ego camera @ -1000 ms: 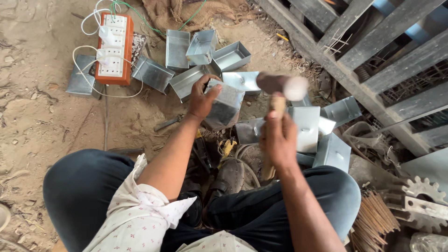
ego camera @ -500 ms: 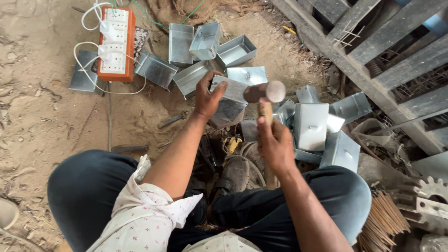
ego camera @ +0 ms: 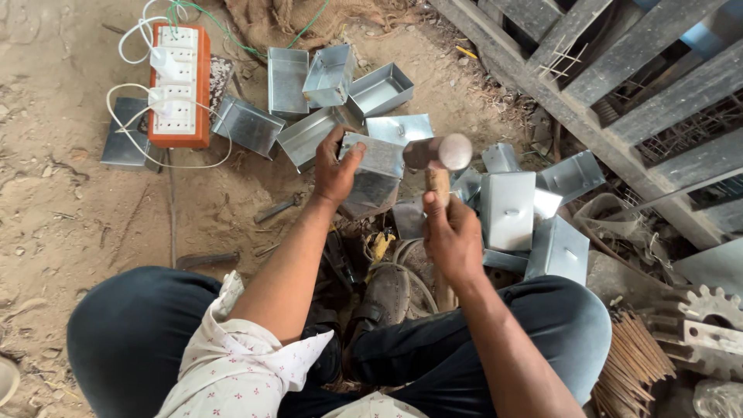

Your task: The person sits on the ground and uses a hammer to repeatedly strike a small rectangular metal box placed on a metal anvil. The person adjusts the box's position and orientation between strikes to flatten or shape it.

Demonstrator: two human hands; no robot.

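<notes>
A person seated on the dirt floor steadies a small sheet-metal box with the left hand, fingers curled over its near edge. The right hand is wrapped tight around the wooden handle of a hammer, its head level with the box. More metal boxes lie scattered beyond, near an orange power strip.

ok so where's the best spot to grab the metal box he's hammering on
Probably the top edge of the metal box, reached from the person's left, where the left hand already clamps it. Its open, thin walls let fingers hook over the rim, and that side stays clear of the hammer held in the right hand.
</notes>
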